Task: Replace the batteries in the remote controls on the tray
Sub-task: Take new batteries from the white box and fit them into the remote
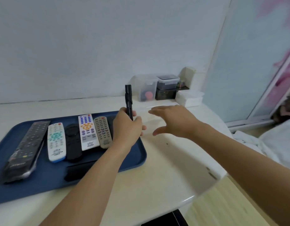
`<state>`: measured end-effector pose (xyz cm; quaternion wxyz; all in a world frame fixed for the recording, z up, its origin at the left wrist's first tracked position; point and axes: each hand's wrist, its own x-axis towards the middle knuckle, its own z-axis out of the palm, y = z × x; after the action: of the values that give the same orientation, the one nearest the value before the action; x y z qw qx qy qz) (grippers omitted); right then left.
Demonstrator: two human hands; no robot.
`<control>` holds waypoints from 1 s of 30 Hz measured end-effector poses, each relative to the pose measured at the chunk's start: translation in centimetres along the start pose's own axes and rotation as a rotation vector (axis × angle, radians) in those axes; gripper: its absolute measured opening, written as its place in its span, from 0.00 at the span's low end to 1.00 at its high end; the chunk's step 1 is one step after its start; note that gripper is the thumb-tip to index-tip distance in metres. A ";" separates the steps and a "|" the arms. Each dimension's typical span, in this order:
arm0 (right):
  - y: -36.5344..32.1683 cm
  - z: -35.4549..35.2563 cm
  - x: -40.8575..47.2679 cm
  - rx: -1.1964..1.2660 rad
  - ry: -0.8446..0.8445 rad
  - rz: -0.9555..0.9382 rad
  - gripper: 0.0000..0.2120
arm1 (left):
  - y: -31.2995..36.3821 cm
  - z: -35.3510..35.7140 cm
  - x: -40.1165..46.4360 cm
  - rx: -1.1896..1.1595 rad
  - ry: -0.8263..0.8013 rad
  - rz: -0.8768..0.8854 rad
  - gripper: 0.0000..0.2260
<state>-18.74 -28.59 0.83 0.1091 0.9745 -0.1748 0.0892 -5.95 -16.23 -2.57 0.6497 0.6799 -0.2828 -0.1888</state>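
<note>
A dark blue tray [134, 160] lies on the cream table with several remotes side by side: a long black one [25, 149], a white one with a teal pad [56, 141], a black one [73, 141], a white one with blue and orange buttons [88, 131] and a grey-beige one [102, 132]. A dark flat piece [79, 172] lies near the tray's front. My left hand [127, 126] grips a slim black remote [128, 98] and holds it upright, edge-on, above the tray's right end. My right hand [172, 119] hovers over the table to the right, fingers spread, holding nothing.
Clear lidded plastic boxes [147, 88], a dark box [165, 93] and a white container [189, 98] stand against the wall at the back right. The table's rounded edge [190, 198] runs at the right, with white bedding [278, 144] beyond it.
</note>
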 end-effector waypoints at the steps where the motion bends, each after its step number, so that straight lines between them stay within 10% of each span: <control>1: -0.4 0.6 0.2 -0.062 -0.018 -0.019 0.34 | -0.2 -0.1 0.0 0.011 -0.011 -0.005 0.06; 11: 0.6 2.9 1.7 -0.245 0.225 -0.310 0.20 | -0.6 -0.3 -0.4 -0.085 -0.116 -0.113 0.09; 20: 1.3 0.9 1.3 0.156 0.183 -0.206 0.31 | -0.3 0.6 -0.3 -0.173 -0.093 -0.174 0.12; 30: 3.4 -2.2 3.2 0.161 0.530 -0.115 0.17 | 0.2 1.5 -0.9 -0.236 -0.099 -0.290 0.08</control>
<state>-17.30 -32.21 4.20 0.0783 0.9310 -0.0770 0.3482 -7.60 -16.78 -2.65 0.6761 0.6225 -0.1895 -0.3457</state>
